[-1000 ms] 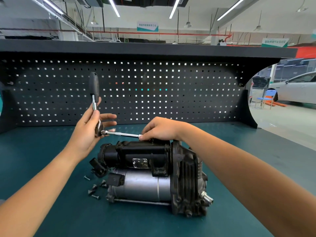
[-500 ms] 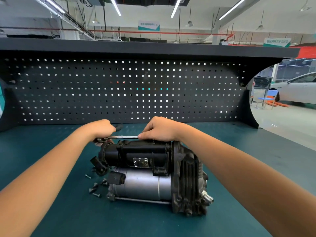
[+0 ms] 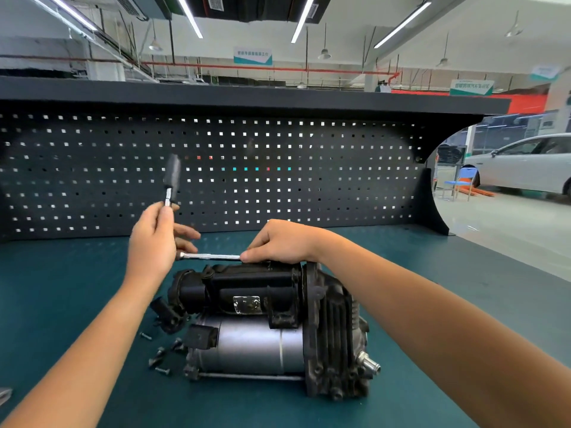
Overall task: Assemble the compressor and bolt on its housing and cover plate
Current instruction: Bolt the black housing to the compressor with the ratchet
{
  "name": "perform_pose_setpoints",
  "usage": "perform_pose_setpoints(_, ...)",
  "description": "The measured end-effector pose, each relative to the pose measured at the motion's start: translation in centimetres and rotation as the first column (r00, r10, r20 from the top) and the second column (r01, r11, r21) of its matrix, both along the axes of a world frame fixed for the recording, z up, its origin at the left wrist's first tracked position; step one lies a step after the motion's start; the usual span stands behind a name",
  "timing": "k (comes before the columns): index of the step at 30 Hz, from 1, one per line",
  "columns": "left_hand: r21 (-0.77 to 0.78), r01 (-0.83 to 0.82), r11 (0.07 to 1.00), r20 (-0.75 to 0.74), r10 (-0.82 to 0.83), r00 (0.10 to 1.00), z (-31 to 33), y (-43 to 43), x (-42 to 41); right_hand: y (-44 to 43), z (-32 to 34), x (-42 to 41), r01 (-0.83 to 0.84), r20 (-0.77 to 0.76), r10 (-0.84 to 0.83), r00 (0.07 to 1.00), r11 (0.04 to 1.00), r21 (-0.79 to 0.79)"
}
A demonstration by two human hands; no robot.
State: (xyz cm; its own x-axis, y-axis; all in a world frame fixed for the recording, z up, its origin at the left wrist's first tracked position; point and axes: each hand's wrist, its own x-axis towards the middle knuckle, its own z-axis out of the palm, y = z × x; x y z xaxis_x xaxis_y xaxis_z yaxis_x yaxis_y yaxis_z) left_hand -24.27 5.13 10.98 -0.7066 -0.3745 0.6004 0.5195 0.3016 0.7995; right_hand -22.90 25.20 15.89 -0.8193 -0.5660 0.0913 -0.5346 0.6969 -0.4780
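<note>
Vehicle workshop or training hall. Green-topped workbench (image 3: 77, 273) with black pegboard (image 3: 278, 180) back at 12 o'clock. White car (image 3: 525, 168) on open floor at 2 o'clock. Strip lights (image 3: 301, 20), red pipe (image 3: 278, 68) and hanging sign (image 3: 252, 56) overhead.

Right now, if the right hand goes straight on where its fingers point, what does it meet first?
Likely the left hand, at the ratchet end of the bar the right hand pinches.

Observed: my left hand (image 3: 151, 242) and right hand (image 3: 281, 242) are bare. My left forearm (image 3: 92, 344) and right forearm (image 3: 417, 310) are likewise bare along their whole visible length, to the near edge.
</note>
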Motion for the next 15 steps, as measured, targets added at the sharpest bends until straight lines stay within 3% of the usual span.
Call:
perform_pose_setpoints(2,0.030,0.033,0.999,0.259,-0.039,0.965,0.6,-0.3,-0.9,0.0,0.0,0.0,-0.005,-0.029,0.005,1.000,1.000,0.015)
perform_pose_setpoints(3,0.124,0.094,0.988,0.336,-0.130,0.933,0.8,-0.5,-1.2,0.0,-0.1,0.0,-0.006,-0.040,0.007,0.999,1.000,0.023)
perform_pose_setpoints(4,0.285,0.171,0.943,0.357,-0.270,0.894,1.0,-0.7,-1.2,-0.1,-0.1,0.0,-0.005,-0.047,0.006,0.999,1.000,0.026)
perform_pose_setpoints(6,0.600,0.312,0.736,0.254,-0.545,0.799,1.3,-1.3,-0.5,-0.1,-0.2,-0.1,0.000,-0.051,0.001,0.999,1.000,0.023)
perform_pose_setpoints(8,0.702,0.376,0.605,0.170,-0.655,0.736,1.3,-2.1,0.3,0.0,-0.2,0.0,0.005,-0.037,-0.004,0.999,1.000,0.021)
perform_pose_setpoints(9,0.707,0.384,0.594,0.167,-0.668,0.725,1.3,-2.4,0.5,0.0,-0.2,0.0,0.006,-0.030,-0.006,1.000,1.000,0.024)
perform_pose_setpoints(11,0.644,0.383,0.663,0.232,-0.646,0.727,1.1,-2.6,0.9,0.0,-0.1,0.0,0.006,-0.030,-0.005,1.000,0.999,0.038)
perform_pose_setpoints(13,0.487,0.436,0.757,0.319,-0.618,0.718,0.9,-2.6,1.1,-0.2,-0.1,0.0,0.013,-0.038,-0.011,0.999,0.999,0.047)
perform_pose_setpoints(15,0.352,0.529,0.773,0.337,-0.631,0.698,0.4,-3.2,1.2,-0.2,-0.2,-0.1,0.018,-0.042,-0.015,0.999,0.999,0.049)
